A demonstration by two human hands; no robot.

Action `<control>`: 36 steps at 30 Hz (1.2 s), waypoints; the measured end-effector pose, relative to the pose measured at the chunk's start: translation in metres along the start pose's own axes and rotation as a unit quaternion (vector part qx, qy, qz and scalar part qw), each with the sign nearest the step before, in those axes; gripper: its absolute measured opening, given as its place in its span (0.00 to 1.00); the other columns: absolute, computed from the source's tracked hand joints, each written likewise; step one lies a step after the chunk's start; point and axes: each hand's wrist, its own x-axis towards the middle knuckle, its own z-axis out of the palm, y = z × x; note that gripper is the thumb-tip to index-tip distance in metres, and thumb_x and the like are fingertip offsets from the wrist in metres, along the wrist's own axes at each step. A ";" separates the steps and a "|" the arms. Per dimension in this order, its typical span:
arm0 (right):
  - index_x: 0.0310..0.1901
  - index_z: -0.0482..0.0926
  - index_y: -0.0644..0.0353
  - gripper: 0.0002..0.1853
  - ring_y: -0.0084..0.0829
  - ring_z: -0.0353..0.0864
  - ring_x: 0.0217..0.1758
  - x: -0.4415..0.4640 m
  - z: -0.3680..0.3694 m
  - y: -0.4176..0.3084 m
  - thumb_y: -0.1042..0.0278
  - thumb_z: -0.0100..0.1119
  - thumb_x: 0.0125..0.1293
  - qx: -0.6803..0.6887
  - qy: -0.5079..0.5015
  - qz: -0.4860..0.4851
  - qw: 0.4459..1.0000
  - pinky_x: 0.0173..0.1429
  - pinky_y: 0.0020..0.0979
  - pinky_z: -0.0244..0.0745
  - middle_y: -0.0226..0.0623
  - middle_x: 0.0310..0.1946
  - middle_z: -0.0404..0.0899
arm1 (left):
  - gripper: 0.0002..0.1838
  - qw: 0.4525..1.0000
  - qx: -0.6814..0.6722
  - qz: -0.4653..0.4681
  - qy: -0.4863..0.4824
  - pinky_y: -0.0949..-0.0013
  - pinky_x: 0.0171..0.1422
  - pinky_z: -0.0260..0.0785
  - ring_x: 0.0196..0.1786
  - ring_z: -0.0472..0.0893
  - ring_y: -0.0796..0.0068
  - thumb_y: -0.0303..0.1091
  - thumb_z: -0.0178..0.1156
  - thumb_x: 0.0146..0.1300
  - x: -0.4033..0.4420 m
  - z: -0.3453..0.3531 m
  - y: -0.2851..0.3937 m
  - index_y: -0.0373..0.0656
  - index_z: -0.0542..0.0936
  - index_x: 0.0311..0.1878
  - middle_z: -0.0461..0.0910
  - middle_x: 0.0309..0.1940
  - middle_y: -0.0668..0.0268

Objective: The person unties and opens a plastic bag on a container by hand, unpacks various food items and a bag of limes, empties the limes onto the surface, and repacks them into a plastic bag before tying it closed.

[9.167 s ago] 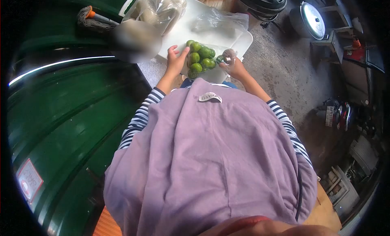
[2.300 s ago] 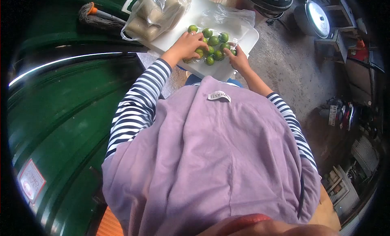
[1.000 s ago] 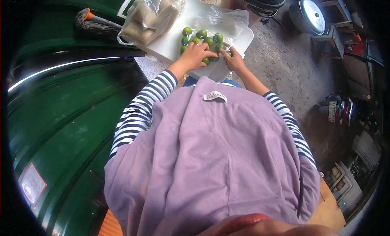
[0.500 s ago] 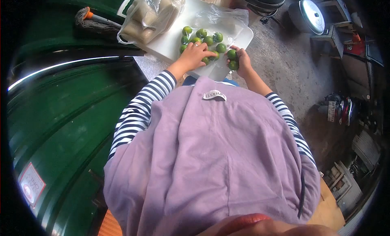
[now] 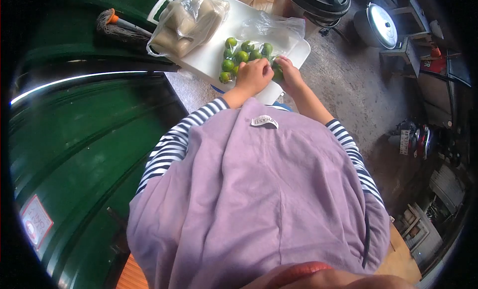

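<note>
Several green limes lie in a clear plastic bag on the white tray. My left hand is at the right part of the bag, its fingers curled and pressed together; what they pinch is too small to make out. Close beside it, almost touching, my right hand has its fingers wrapped round limes, which show dark green between the two hands. Part of the bag near the fingertips is hidden.
A clear bag of pale brown packages rests on the tray's left. Beyond stand a black-lidded container and a lidded metal pot. A mop leans at the left, by a green corrugated wall.
My left hand has moved right, off the limes at the left, to meet my right hand. My right hand has come slightly inward with its limes.
</note>
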 end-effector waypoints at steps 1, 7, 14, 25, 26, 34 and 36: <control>0.65 0.65 0.52 0.24 0.34 0.78 0.52 -0.004 0.010 -0.004 0.66 0.55 0.69 0.027 0.004 0.004 1.000 0.48 0.36 0.80 0.40 0.52 0.71 | 0.09 0.999 -0.030 -0.019 0.003 0.54 0.43 0.66 0.38 0.82 0.56 0.41 0.60 0.63 0.000 -0.009 0.003 0.47 0.78 0.36 0.83 0.32 0.61; 0.64 0.70 0.56 0.21 0.28 0.75 0.54 -0.021 0.056 -0.036 0.71 0.50 0.70 -0.054 -0.202 -0.046 0.977 0.57 0.31 0.72 0.36 0.50 0.75 | 0.08 0.985 -0.157 -0.048 0.057 0.60 0.41 0.72 0.36 0.81 0.57 0.36 0.55 0.69 0.004 -0.057 -0.002 0.42 0.76 0.42 0.80 0.31 0.55; 0.60 0.78 0.54 0.24 0.37 0.82 0.49 -0.001 0.068 -0.059 0.65 0.66 0.62 -0.501 0.040 -0.504 0.703 0.51 0.34 0.78 0.45 0.51 0.82 | 0.08 0.965 -0.249 -0.059 0.055 0.70 0.39 0.67 0.31 0.71 0.77 0.34 0.51 0.73 0.009 -0.100 -0.023 0.39 0.74 0.41 0.72 0.26 0.65; 0.50 0.80 0.67 0.14 0.28 0.84 0.29 -0.015 0.098 -0.099 0.67 0.59 0.69 -0.449 -0.150 -0.313 0.823 0.34 0.30 0.79 0.37 0.35 0.83 | 0.18 0.944 0.245 0.208 0.075 0.49 0.74 0.51 0.71 0.63 0.58 0.48 0.69 0.56 -0.020 -0.131 -0.008 0.56 0.84 0.48 0.62 0.71 0.67; 0.50 0.80 0.67 0.14 0.28 0.84 0.29 -0.019 0.099 -0.098 0.66 0.58 0.69 -0.410 -0.165 -0.306 0.843 0.33 0.30 0.78 0.36 0.36 0.82 | 0.18 0.944 0.265 0.190 0.060 0.49 0.76 0.49 0.72 0.63 0.58 0.50 0.70 0.55 -0.021 -0.138 -0.012 0.56 0.85 0.48 0.61 0.73 0.68; 0.56 0.72 0.63 0.13 0.23 0.81 0.38 -0.012 0.065 -0.113 0.68 0.54 0.75 -0.268 -0.363 -0.257 0.855 0.43 0.26 0.77 0.33 0.39 0.78 | 0.11 0.988 0.070 0.135 0.007 0.61 0.56 0.71 0.52 0.82 0.67 0.36 0.59 0.70 -0.025 -0.186 -0.039 0.43 0.74 0.50 0.80 0.50 0.60; 0.56 0.72 0.63 0.14 0.23 0.81 0.39 -0.018 0.059 -0.120 0.69 0.57 0.73 -0.332 -0.368 -0.301 0.815 0.45 0.26 0.77 0.32 0.40 0.78 | 0.14 0.992 -0.109 0.059 0.005 0.66 0.51 0.72 0.49 0.82 0.66 0.34 0.57 0.72 -0.020 -0.174 -0.048 0.42 0.68 0.56 0.80 0.47 0.54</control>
